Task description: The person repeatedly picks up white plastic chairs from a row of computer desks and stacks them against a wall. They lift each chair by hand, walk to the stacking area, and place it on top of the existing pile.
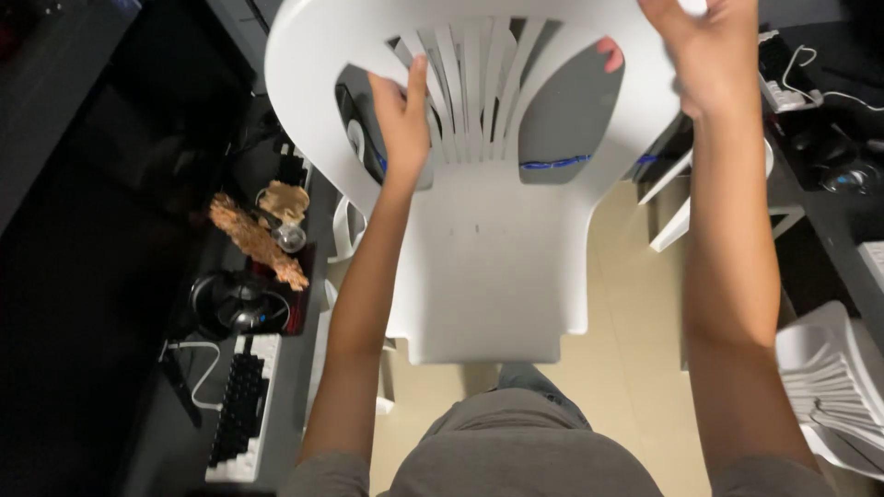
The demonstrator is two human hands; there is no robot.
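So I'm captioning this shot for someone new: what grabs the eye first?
A white moulded plastic chair fills the centre, lifted over the beige floor. The left hand grips its slatted backrest, and the right hand holds its top right edge. On the dark desk at left lie black headphones and a black-and-white keyboard.

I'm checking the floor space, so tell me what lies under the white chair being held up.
Under the white chair, beige floor shows beside its seat, and a blue line through the back's opening. The seat covers whatever lies directly below.
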